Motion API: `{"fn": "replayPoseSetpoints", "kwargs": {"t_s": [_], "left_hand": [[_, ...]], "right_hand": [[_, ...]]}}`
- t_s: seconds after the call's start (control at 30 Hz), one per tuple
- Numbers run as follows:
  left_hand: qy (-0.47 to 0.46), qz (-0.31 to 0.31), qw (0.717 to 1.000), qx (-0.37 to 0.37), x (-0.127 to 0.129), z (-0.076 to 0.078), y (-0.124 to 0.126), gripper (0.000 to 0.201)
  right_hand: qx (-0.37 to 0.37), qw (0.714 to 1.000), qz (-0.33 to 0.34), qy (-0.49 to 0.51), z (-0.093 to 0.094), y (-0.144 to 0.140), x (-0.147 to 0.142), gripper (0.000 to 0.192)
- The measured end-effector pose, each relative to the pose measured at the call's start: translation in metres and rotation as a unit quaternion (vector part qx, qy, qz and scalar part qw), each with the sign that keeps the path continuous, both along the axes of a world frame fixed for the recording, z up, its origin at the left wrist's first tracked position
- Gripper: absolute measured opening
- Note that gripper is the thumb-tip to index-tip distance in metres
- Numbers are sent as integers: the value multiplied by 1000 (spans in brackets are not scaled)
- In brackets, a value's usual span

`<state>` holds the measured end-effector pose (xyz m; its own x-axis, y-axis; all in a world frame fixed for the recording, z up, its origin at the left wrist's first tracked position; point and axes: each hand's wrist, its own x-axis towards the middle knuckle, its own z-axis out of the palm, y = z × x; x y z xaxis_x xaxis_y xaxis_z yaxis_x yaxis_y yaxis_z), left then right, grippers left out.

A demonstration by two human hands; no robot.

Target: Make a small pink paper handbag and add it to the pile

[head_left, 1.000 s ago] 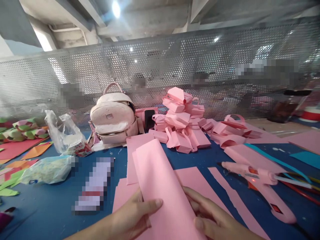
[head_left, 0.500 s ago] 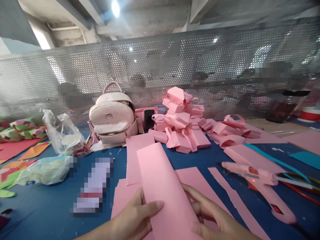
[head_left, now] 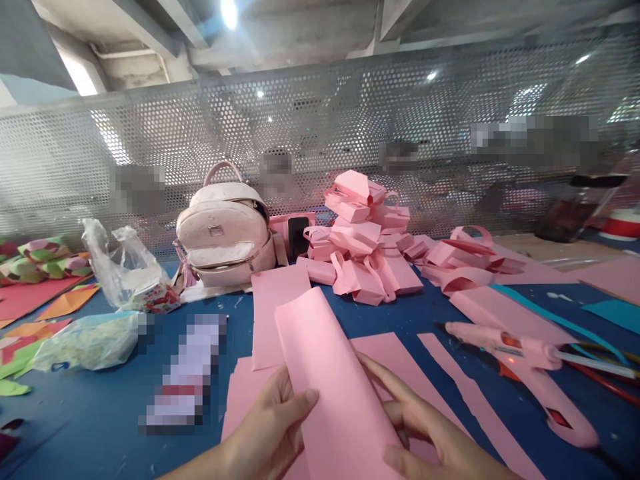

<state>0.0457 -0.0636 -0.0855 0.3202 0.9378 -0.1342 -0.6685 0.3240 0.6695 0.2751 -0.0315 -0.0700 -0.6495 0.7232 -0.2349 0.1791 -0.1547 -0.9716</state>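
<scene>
Both of my hands hold one pink paper sheet (head_left: 330,380), curled lengthwise and raised a little above the blue table (head_left: 100,413). My left hand (head_left: 273,433) grips its left edge with the thumb on top. My right hand (head_left: 425,433) cups its right side, fingers partly under the sheet. Flat pink sheets (head_left: 277,300) lie on the table beneath and behind it. A pink glue gun (head_left: 525,367) lies to the right of my right hand.
A heap of folded pink paper pieces (head_left: 365,247) stands mid-table next to a pale pink backpack (head_left: 225,233). Plastic bags (head_left: 125,273) and coloured paper (head_left: 35,293) sit at the left. Pink strips (head_left: 475,400) lie at the right. A perforated metal screen (head_left: 320,153) closes the far side.
The curled sheet has tilted slightly and its top edge sits a little lower. My right hand's fingers have stretched out further along its right side.
</scene>
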Motion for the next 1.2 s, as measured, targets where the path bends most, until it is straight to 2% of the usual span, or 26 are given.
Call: {"fn": "replayPoseSetpoints", "kwargs": {"t_s": [0.2, 0.67, 1.2], "left_hand": [[-2, 5, 1000, 8, 0, -2, 0, 53], [-5, -3, 1000, 16, 0, 0, -1, 51], [-21, -13, 999, 23, 0, 5, -1, 38]], "right_hand": [[8, 1000, -5, -16, 2, -2, 0, 109], [35, 999, 5, -21, 1, 0, 1, 106], [53, 998, 7, -27, -8, 1, 4, 105]]}}
